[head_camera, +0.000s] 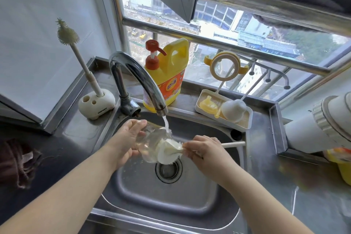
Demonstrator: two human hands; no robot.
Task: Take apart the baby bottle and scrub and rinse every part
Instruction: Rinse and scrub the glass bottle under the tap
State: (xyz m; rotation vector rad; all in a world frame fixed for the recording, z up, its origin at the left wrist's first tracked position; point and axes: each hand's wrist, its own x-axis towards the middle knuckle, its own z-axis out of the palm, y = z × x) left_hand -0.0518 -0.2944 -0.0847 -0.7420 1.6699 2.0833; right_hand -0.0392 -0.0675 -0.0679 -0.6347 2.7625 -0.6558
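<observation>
Scrubbing the bottle, centre frame

We curl our left hand (125, 138) round the clear bottle (150, 144); our right hand (205, 150) pinches the brush (169, 151) at its mouth. Both sit under the tap (138, 78), over the sink (199, 199).

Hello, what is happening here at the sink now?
A person is washing a baby bottle over the sink. The left hand holds the clear bottle body under the water running from the faucet. The right hand grips the bottle brush, its head at the bottle's mouth. Other bottle parts lie in the drying tray behind.
</observation>
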